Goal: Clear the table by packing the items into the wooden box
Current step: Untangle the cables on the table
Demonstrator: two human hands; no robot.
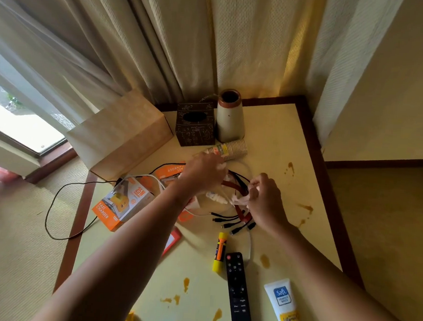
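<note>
**Two hands busy over the cable tangle**

Both hands are right on the cable tangle (228, 217). The left hand (202, 172) curls round a white tissue scrap (222, 166) at the tangle's far edge, and the right hand (265, 197) pinches a crumpled tissue wad (240, 201) on its right side. The wooden box (121, 133) sits shut, beyond and left of the tangle. Just behind the tangle a paper cup (234, 150) lies on its side, with a dark tissue box (195, 125) and a vase (230, 116) further back. Left of the tangle sits an orange charger box (123, 204). On the near side lie a yellow glue stick (220, 252), a black remote (239, 294) and a cream tube (286, 310). Brown stains (264, 260) dot the table (282, 145) around the tangle.
</note>
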